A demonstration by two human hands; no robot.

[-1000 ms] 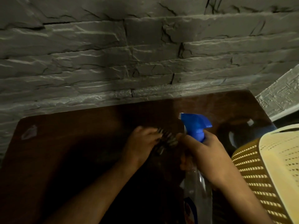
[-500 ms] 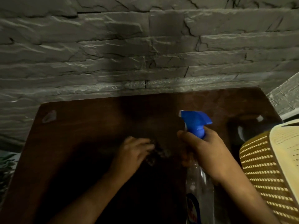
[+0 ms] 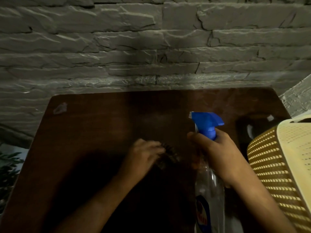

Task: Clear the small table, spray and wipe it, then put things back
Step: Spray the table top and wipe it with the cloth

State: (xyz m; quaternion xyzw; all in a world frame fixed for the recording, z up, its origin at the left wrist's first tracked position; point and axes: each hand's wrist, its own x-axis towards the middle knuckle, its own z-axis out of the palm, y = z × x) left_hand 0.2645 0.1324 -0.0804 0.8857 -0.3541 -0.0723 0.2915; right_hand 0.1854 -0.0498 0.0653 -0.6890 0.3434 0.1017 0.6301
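Note:
A small dark brown table [image 3: 94, 135] stands against a grey stone wall. My right hand [image 3: 217, 153] grips the neck of a clear spray bottle [image 3: 210, 190] with a blue trigger head, its nozzle pointing left over the table. My left hand [image 3: 144, 153] holds a dark patterned cloth [image 3: 170, 157] against the tabletop near the middle. The cloth is blurred and partly hidden under my fingers.
A cream and brown perforated plastic basket [image 3: 277, 165] stands at the right edge, next to the table. A pale smudge [image 3: 59, 108] marks the table's far left corner. A dark round object [image 3: 252, 130] sits by the basket. Plant leaves [image 3: 8, 165] show at the left.
My left hand has slid the cloth toward me and slightly left across the table. The right hand keeps its grip on the spray bottle. My head has shifted left.

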